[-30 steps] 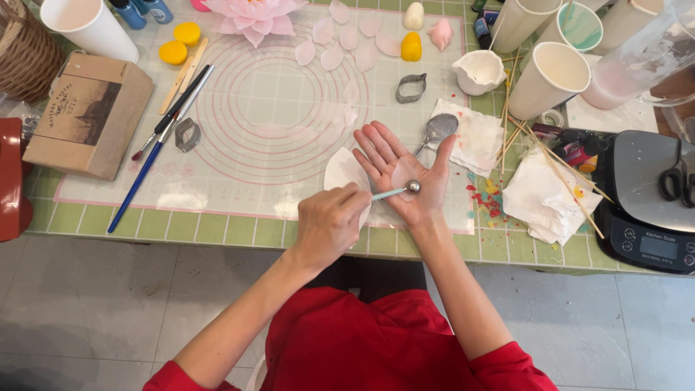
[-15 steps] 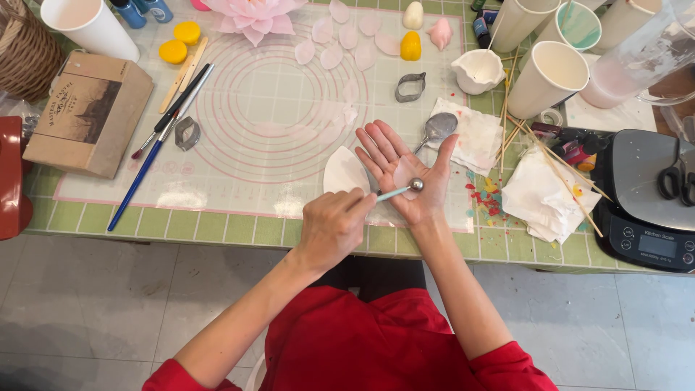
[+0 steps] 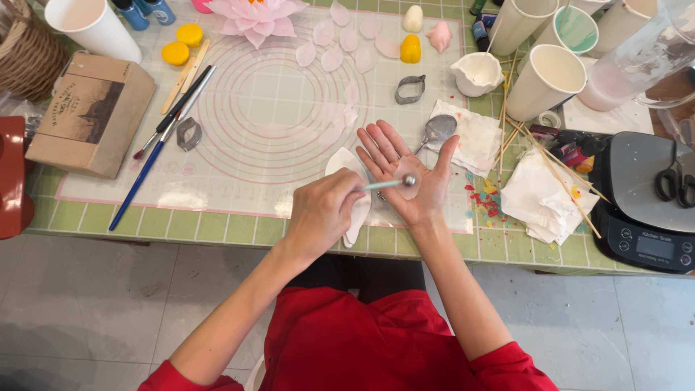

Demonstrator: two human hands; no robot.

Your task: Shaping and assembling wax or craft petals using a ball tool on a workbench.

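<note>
My right hand (image 3: 405,170) lies palm up over the mat's near edge, fingers spread, with a thin pale pink petal (image 3: 414,190) resting on the palm. My left hand (image 3: 324,211) grips a ball-tipped modelling tool (image 3: 391,184) with a light blue shaft. Its metal ball presses on the petal in my right palm. A white foam pad (image 3: 346,161) sits on the mat under and between both hands.
A pink-ringed work mat (image 3: 275,101) carries a pink lotus flower (image 3: 255,14), loose petals (image 3: 340,43), metal cutters (image 3: 410,88) and brushes (image 3: 163,137). Paper cups (image 3: 544,78), tissues (image 3: 539,192), skewers and a kitchen scale (image 3: 644,210) with scissors stand to the right. A cardboard box (image 3: 90,112) lies on the left.
The ball tip has shifted slightly across the petal in my right palm. Both hands stay in the same place.
</note>
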